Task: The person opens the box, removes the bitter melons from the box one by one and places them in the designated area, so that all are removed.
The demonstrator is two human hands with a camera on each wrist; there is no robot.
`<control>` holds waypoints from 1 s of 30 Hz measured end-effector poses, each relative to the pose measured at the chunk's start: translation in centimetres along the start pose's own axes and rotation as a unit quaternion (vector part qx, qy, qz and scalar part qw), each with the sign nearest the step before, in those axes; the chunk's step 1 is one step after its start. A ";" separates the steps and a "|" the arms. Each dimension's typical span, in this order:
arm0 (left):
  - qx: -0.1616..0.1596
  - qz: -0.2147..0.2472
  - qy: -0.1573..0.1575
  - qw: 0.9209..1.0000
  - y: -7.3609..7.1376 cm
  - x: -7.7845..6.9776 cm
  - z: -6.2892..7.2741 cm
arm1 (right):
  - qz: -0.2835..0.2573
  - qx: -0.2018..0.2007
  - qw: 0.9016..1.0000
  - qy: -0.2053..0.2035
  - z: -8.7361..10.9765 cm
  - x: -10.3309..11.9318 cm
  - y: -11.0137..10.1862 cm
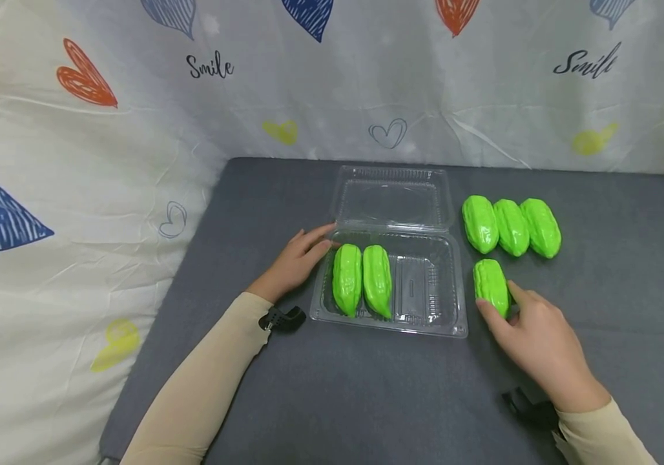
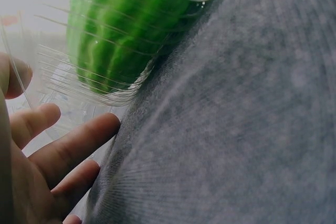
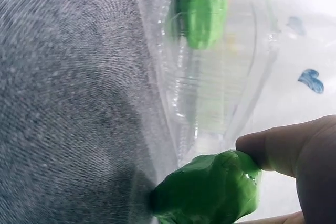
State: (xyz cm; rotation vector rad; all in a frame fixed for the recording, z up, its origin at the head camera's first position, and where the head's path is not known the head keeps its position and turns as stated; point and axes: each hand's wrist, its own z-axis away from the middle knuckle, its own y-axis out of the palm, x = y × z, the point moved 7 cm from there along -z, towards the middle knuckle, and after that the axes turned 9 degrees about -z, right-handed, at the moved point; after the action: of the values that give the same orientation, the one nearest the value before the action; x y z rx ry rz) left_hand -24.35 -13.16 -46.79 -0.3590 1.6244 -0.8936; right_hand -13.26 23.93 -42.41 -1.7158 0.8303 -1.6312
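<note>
My right hand (image 1: 544, 342) pinches a shiny, bright green ridged gourd (image 1: 490, 284) between thumb and fingers, just right of a clear plastic clamshell box (image 1: 419, 328). In the right wrist view, the thumb (image 3: 268, 148) presses on one end of this gourd (image 3: 210, 192), low over the grey cloth. At the box's left rim, my left hand (image 1: 294, 261) touches the edge with its fingers spread and fairly straight. Two similar gourds, a left one (image 1: 347, 281) and a right one (image 1: 377, 281), lie side by side in the box's left half. The lid (image 1: 393, 197) is folded back flat behind it.
Three more green gourds (image 1: 512, 227) lie in a row on the grey cloth-covered table (image 1: 355, 400), behind my right hand. A pale printed curtain (image 1: 332, 90) hangs along the table's back and left edges. Black straps (image 1: 282, 319) sit at both wrists.
</note>
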 end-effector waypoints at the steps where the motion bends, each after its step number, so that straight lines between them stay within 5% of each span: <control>1: 0.000 -0.001 0.001 1.000 0.0 0.0 0.0 | -0.001 0.000 1.000 0.001 0.0 -0.1 0.1; 30: 0.006 0.002 0.001 1.000 0.0 0.2 -0.1 | -0.004 0.010 1.000 0.002 -0.6 -1.6 0.5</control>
State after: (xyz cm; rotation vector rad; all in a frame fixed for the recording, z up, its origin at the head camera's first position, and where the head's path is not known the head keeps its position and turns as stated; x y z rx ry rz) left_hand -24.51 -13.22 -46.91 -0.3459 1.6199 -0.9006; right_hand -13.89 24.88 -43.74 -1.7056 0.8076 -1.6425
